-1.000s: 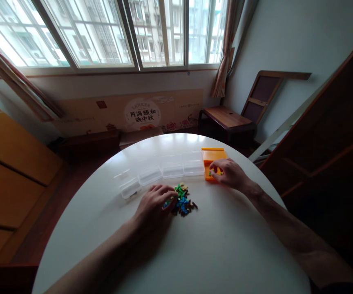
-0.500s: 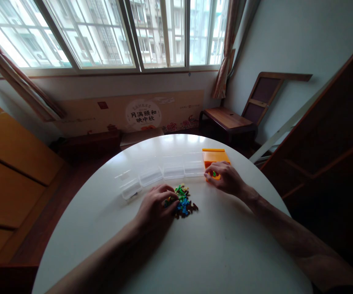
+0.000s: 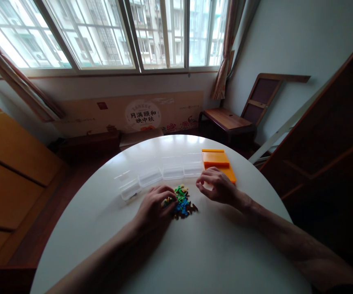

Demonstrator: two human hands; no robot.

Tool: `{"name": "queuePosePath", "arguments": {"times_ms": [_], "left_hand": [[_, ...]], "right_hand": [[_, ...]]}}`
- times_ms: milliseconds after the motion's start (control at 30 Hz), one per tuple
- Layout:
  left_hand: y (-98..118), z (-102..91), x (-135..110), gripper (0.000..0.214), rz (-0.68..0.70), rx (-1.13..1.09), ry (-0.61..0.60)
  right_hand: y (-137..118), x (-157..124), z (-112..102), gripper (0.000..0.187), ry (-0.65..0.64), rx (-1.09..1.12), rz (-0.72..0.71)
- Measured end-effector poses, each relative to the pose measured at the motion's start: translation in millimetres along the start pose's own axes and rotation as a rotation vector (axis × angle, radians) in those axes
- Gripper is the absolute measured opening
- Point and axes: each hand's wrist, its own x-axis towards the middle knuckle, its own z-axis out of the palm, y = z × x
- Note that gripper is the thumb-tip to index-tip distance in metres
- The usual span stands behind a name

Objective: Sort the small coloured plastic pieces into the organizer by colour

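Observation:
A pile of small plastic pieces [image 3: 182, 202], green, blue, yellow and dark brown, lies on the white round table [image 3: 195, 253]. At its left edge rests my left hand [image 3: 156, 202], its fingers curved over the pieces and thumb apart from them. Some pieces show in the gap; whether any is gripped is hard to see. My right hand [image 3: 215, 185] hovers between the pile and an orange plastic box [image 3: 215, 157]. Its fingers are loosely bent, with a gap to the thumb and nothing visible in it. The hand hides the box's near left corner.
Several clear plastic boxes with raised lids, among them a right one [image 3: 193, 168] and a left one [image 3: 130, 190], form a curved row left of the orange box. Beyond the table stand a wooden chair [image 3: 228, 118] and a printed panel [image 3: 103, 110] under the window.
My right hand has moved left and toward me, off the orange box. Green and red bits seen by its fingers before no longer show. My left hand has barely moved.

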Motion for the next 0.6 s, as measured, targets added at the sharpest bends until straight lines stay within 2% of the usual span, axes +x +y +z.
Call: {"name": "queuePosePath", "arguments": {"times_ms": [267,500,600], "left_hand": [[3.1,-0.6,1.6,0.008,0.019,0.024,0.017],[-1.2,4.2,-0.1,0.007,0.058,0.030,0.069],[0.3,5.4,-0.5,0.007,0.094,0.056,0.081]], "right_hand": [[-8.2,0.8,6.0,0.006,-0.023,0.083,-0.086],[-19.2,2.4,6.9,0.021,-0.123,0.161,-0.170],[-20.9,1.8,9.2,0.018,-0.135,0.181,-0.180]]}}
